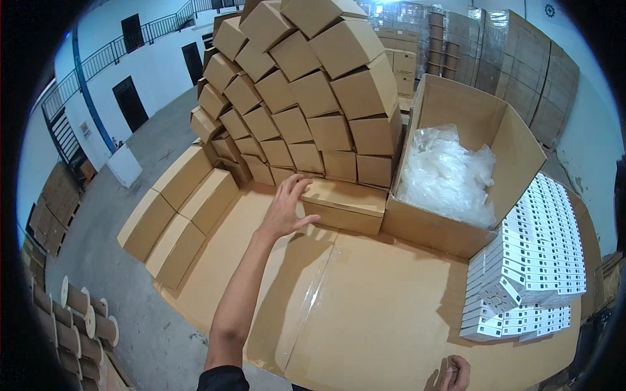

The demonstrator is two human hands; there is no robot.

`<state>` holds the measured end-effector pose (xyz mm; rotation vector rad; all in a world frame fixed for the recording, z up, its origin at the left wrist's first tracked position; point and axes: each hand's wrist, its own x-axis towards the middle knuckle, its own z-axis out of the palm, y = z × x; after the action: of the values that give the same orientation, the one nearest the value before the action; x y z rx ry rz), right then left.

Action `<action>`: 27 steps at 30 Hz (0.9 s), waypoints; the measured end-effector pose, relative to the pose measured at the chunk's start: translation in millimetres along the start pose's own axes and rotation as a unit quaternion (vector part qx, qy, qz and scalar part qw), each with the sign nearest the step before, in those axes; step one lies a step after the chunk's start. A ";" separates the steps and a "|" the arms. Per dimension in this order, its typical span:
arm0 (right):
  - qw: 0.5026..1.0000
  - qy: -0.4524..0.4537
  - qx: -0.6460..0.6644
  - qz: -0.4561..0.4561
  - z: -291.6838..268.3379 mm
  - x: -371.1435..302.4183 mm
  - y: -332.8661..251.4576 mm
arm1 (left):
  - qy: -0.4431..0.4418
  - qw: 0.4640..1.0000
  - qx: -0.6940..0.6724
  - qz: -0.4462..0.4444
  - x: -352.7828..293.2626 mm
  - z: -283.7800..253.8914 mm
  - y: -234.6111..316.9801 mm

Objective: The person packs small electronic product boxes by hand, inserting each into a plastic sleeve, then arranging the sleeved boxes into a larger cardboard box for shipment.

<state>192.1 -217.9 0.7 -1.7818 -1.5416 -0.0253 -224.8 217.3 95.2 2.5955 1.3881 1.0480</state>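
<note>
A closed brown cardboard box [345, 212] lies on the cardboard-covered table, between the stacked boxes and a large open carton. My left hand [285, 210] reaches to the left end of this box. Its fingers are spread, with the fingertips by the top corner and the thumb across the front face; I cannot tell how firmly they touch. At the bottom edge, low over the near side of the table, my right hand [456, 373] shows only in part. The fingers there are curled, and anything inside them is hidden.
Brown boxes [293, 91] form a tall, leaning stack at the back. More boxes [179, 205] line the table's left edge. An open carton [427, 228] holds clear plastic bags [447, 173]. White small boxes [528, 247] are piled at right. Cable spools [75, 319] stand lower left.
</note>
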 end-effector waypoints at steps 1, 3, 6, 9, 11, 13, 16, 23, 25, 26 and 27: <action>1.000 -0.002 -0.020 -0.021 -0.3 2.2 -1.5 | -0.001 1.000 -0.002 0.004 9.2 3.9 -1.2; 0.998 -0.001 -0.042 -0.041 -1.0 2.6 -2.7 | -0.048 0.998 0.022 0.041 25.9 10.6 -3.6; 1.000 0.005 -0.012 -0.018 -1.2 -1.0 -0.1 | -0.099 0.993 0.018 0.058 45.0 9.5 -6.4; 0.999 0.013 0.022 0.042 3.0 -6.0 2.5 | -0.169 0.984 0.011 0.047 59.9 8.7 -5.4; 0.999 0.004 -0.003 0.043 -0.5 -4.8 2.3 | -0.214 0.977 0.000 0.022 64.8 9.4 -4.7; 0.997 0.012 0.025 0.067 2.8 -9.4 6.3 | -0.244 0.970 -0.019 0.002 66.1 8.0 -6.3; 0.994 0.020 0.059 0.088 4.8 -13.2 10.3 | -0.213 0.975 -0.024 0.055 66.9 4.4 -8.5; 0.981 0.035 0.123 0.149 4.9 -14.1 9.6 | -0.134 0.981 0.105 0.097 54.9 -4.4 -0.6; 0.975 0.030 0.145 0.166 4.5 -14.5 11.1 | -0.100 0.983 0.136 0.076 51.3 -9.2 -5.5; 0.969 0.023 0.167 0.182 3.5 -14.9 10.7 | -0.102 0.982 0.137 0.076 49.7 -10.4 -7.5; 0.968 0.022 0.168 0.183 2.4 -14.4 9.4 | -0.073 0.985 0.130 0.092 48.8 -11.5 -9.4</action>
<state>195.1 -228.5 -12.7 -1.7448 -1.0887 0.3530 -219.6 256.0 128.0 2.9661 1.3549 0.7141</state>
